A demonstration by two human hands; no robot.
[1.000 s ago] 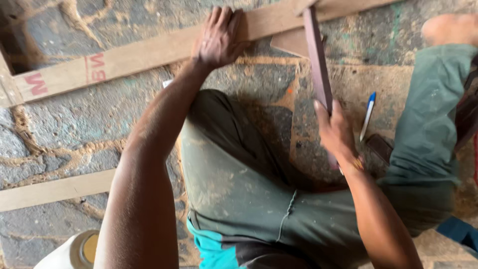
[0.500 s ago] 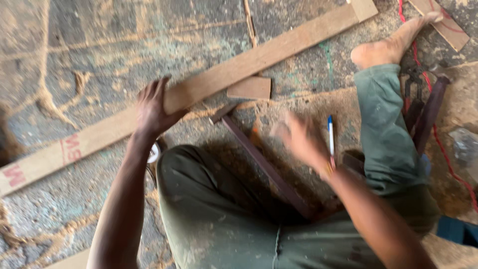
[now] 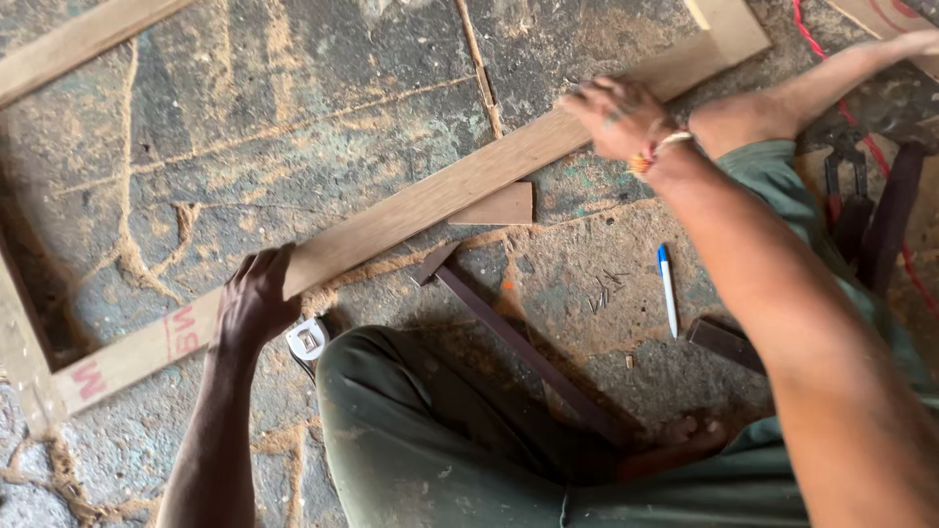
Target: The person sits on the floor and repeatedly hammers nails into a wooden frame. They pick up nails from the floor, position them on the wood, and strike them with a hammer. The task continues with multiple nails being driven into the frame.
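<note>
My left hand [image 3: 256,301] presses flat on the long pale wooden plank [image 3: 411,215], fingers curled over its near edge. The plank lies slanted across the grey stone floor [image 3: 293,127]. My right hand [image 3: 621,117] rests on the same plank further up; it is blurred, so I cannot tell how its fingers stand. A blue-and-white pen [image 3: 667,288] lies near a dark metal square [image 3: 518,342].
</note>
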